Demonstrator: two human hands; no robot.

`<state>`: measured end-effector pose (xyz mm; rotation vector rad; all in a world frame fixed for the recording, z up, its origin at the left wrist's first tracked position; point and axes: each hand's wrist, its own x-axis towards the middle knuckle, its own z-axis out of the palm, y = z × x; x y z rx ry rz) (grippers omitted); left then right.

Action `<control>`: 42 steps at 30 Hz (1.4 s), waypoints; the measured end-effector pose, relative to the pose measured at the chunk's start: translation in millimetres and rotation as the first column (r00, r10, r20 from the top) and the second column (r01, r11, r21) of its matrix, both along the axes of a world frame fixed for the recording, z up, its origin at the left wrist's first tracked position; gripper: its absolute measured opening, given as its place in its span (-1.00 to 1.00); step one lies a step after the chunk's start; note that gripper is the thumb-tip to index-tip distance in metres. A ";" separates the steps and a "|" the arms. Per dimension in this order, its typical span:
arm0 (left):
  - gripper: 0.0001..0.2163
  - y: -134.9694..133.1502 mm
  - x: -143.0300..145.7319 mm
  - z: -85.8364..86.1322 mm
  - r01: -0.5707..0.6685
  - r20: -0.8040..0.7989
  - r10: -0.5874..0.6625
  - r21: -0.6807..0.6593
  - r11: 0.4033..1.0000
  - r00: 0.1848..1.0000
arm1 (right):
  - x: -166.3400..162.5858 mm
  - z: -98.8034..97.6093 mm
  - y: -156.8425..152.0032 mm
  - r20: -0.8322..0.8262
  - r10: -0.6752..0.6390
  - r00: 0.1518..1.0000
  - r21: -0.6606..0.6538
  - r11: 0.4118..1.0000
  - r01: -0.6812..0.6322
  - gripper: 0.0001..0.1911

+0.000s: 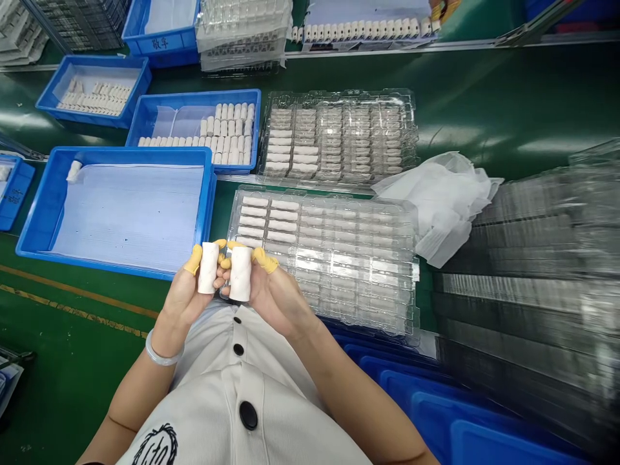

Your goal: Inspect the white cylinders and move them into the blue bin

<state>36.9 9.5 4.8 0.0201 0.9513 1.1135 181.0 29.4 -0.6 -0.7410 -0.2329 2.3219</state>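
Note:
My left hand (186, 294) is closed around a small white cylinder (208, 267), held upright between fingers capped with yellow finger cots. My right hand (271, 290) grips a second white cylinder (241, 273) the same way, side by side with the first and close to my chest. Just beyond my hands lies a clear plastic blister tray (339, 258) with several white cylinders in its left columns. To the left sits a large blue bin (43, 206) lined with a white sheet, with one white piece in its far corner.
A second clear tray (339, 139) lies further back, and a blue bin (194, 103) with rows of white cylinders sits behind the large one. Crumpled white plastic (440, 194) lies right of the trays. Stacked clear trays (542, 258) and blue bins (460, 413) fill the right.

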 end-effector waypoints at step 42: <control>-0.62 1.9 1.8 -1.4 -0.083 -0.130 0.075 -0.059 0.995 0.989 | 2.9 -4.4 2.5 0.048 -0.051 0.998 0.007 0.999 0.051 -0.81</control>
